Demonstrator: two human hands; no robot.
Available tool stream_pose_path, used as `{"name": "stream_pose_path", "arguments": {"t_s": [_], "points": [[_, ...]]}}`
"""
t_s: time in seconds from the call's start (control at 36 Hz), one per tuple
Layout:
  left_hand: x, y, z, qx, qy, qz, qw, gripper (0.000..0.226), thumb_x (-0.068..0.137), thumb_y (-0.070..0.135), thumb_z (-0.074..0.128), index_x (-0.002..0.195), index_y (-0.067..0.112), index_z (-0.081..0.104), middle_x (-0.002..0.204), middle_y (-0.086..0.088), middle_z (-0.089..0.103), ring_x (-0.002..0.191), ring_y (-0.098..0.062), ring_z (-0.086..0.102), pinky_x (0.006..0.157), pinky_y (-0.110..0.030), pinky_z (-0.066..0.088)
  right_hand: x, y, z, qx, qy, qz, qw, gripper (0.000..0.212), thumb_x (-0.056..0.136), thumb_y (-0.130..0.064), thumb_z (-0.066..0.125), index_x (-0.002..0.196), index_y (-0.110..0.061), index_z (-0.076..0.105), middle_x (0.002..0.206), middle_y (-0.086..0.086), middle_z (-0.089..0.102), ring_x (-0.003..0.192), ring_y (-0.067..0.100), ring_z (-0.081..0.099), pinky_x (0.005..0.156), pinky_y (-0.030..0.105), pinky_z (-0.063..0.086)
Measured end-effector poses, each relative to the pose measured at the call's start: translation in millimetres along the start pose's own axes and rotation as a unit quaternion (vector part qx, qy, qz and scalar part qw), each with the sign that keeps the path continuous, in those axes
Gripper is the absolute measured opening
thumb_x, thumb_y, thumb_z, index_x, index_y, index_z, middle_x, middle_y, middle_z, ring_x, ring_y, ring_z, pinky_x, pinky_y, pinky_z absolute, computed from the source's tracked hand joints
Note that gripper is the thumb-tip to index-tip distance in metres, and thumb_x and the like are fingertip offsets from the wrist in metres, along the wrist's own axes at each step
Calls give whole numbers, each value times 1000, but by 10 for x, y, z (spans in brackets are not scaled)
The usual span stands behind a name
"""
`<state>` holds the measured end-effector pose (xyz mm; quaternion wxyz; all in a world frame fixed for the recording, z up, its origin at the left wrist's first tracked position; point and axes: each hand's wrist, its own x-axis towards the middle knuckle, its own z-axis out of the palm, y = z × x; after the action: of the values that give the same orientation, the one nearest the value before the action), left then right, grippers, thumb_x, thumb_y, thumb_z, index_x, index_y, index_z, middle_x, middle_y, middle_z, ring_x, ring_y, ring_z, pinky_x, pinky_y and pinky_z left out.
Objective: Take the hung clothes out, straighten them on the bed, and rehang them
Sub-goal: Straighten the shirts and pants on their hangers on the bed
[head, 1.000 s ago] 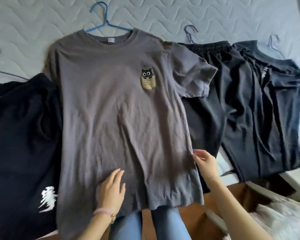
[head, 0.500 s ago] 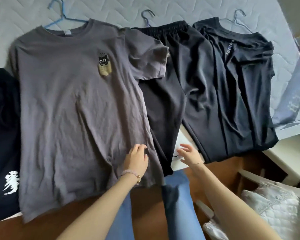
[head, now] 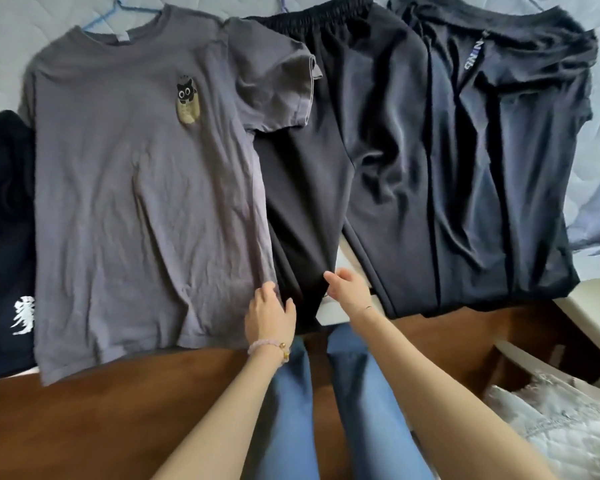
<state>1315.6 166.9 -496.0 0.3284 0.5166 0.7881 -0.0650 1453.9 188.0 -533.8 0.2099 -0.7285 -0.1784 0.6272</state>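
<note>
A grey T-shirt [head: 136, 202] with a cat patch lies flat on the bed [head: 7, 46], on a blue hanger [head: 125, 6]. To its right lie black trousers [head: 343, 116] and, further right, a dark T-shirt [head: 499, 168]. My left hand [head: 271, 313] rests flat with fingers apart where the grey shirt's lower right edge meets the left trouser leg. My right hand [head: 347, 289] has its fingers curled on the right edge of that same trouser leg, near its hem.
A black garment with a white print [head: 4, 237] lies at the far left. Clothes hang over the bed's front edge above a brown wooden floor [head: 101, 410]. A white quilted bundle [head: 551, 420] sits at the lower right. My legs in blue jeans [head: 361, 393] stand below.
The view has shifted right and closer. Both hands left the grey shirt's lower part; the left now sits at its right edge, the right has closed on the trouser leg.
</note>
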Motion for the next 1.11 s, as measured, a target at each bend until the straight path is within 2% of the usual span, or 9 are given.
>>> {"name": "stream_pose_path", "arguments": {"t_s": [0.22,0.39,0.47,0.53,0.64,0.75,0.83,0.97,1.11], "points": [[68,268,85,80,-13,-67,994,59,86,57,44,123,10,42,127,-11,47,118,-32,47,95,-42,38,73,73,-162,-9,27,-41,999,25,87,-15,58,64,-15,50,70,7,55,74,23,55,87,54,52],[150,405,125,79,26,-90,993,34,88,32,50,113,10,50,122,-11,49,113,-31,49,90,-42,40,99,24,-222,-32,10,-36,999,26,89,-14,59,64,-15,50,68,7,59,75,25,59,89,57,53],[154,348,111,6,37,-24,999,15,92,22,45,89,9,52,107,-11,53,96,-30,54,74,-37,42,138,33,-262,-19,4,-32,999,22,82,-22,62,64,-17,51,69,10,59,75,27,60,90,60,51],[134,249,98,-101,36,-15,994,25,93,18,47,70,12,38,85,-8,47,76,-25,47,66,-30,33,151,17,-293,-2,14,-25,1000,20,75,-26,62,60,-20,50,68,9,56,72,25,58,89,61,51],[71,-79,42,-294,5,-69,953,32,91,14,51,66,13,32,66,-6,36,66,-20,38,67,-28,37,107,-88,-416,47,38,-7,998,26,89,-6,57,65,-14,49,60,5,51,54,16,53,81,49,55],[-6,-278,-41,-502,-45,-148,851,31,96,5,43,68,16,34,77,-8,44,77,-17,50,70,-24,53,142,-88,-537,96,61,5,994,30,93,-4,54,65,-14,50,52,-2,49,45,10,49,53,25,54],[-16,-278,-89,-561,-53,-209,799,18,98,8,40,81,14,43,83,-11,50,77,-20,53,59,-18,54,113,-107,-516,136,45,19,990,29,94,-6,53,66,-14,49,45,-8,47,53,12,46,55,23,50],[38,-224,9,-478,-49,-211,851,11,96,10,43,105,5,47,103,-16,58,97,-29,60,82,-38,52,-33,-80,-336,95,-65,32,993,5,90,-19,64,93,-16,62,83,-1,62,80,14,59,77,29,50],[20,-20,11,-245,-66,-150,955,13,86,14,51,87,2,48,89,-14,61,86,-33,58,79,-37,49,-143,34,-190,-6,-66,23,998,39,86,-23,70,122,-13,60,109,2,67,99,18,62,81,26,49]]}}
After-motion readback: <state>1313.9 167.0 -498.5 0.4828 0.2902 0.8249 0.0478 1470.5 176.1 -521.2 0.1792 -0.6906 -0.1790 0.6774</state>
